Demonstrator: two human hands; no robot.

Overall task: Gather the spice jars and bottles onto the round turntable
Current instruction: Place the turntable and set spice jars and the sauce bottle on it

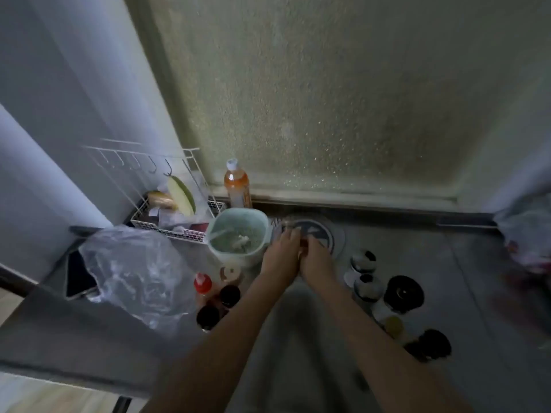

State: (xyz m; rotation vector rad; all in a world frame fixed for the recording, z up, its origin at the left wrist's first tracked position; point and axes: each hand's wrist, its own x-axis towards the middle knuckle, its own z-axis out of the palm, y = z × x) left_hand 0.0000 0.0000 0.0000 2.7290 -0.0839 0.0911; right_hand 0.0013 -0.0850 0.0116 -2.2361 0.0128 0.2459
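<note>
The round turntable [323,231] lies flat on the grey counter near the back wall, dark with a pale rim. My left hand [281,248] and my right hand [316,254] meet at its near edge, pressed together around something small; the blur hides what it is. To the left stand a red-capped bottle [203,286] and two dark-lidded bottles [229,296] [207,317]. To the right stand two silver-lidded jars [363,260] [367,289], a wide black-lidded jar [403,293], a yellowish jar [393,325] and a dark-capped bottle [433,344].
A pale green tub [238,234] holding grains sits left of the turntable. An orange drink bottle [237,184] stands against the wall. A white wire rack [176,213], a crumpled clear plastic bag [134,272] and a phone [79,275] fill the left side. Another bag [527,228] is at far right.
</note>
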